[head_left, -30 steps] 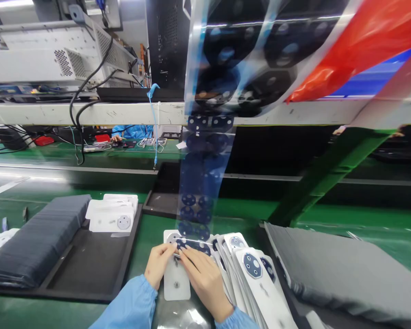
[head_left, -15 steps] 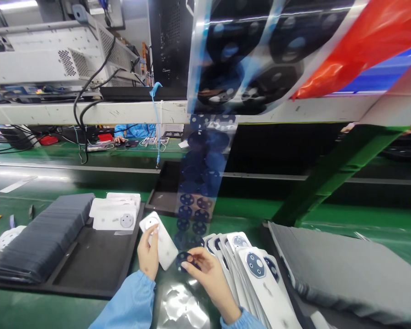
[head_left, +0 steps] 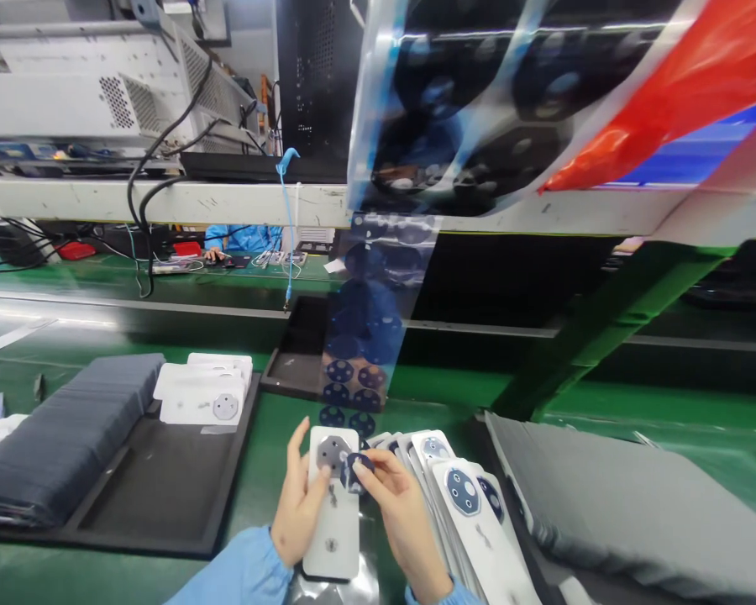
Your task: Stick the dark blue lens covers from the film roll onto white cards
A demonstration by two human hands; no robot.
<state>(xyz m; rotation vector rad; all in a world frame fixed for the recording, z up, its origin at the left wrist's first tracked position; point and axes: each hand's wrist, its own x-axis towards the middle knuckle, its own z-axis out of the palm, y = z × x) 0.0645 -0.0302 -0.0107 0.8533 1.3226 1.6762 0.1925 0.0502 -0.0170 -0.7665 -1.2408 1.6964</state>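
A white phone-shaped panel [head_left: 343, 533] with a grey round camera patch near its top stands almost straight in front of me. My left hand [head_left: 302, 508] grips its left edge, thumb on the face just below the patch. Between the thumb and fingers of my right hand [head_left: 396, 500] is a dark blue round film piece [head_left: 355, 472] with holes, held over the right side of the patch. A clear strip [head_left: 369, 336] bearing rows of similar dark discs hangs down behind the hands. Fanned white panels [head_left: 485, 533], some with dark discs on them, lie just right of my right hand.
A black tray [head_left: 157, 487] at the left holds a dark padded stack [head_left: 69, 428] and white panels [head_left: 202, 399]. At the right lies a grey padded stack [head_left: 630, 496]. A white shelf beam [head_left: 227, 204] crosses above; beyond it a person's hand [head_left: 214, 254] shows.
The white panel has turned from tilted to nearly upright and moved right. My left hand moved with it, and my right hand brought the dark disc up to its camera patch.
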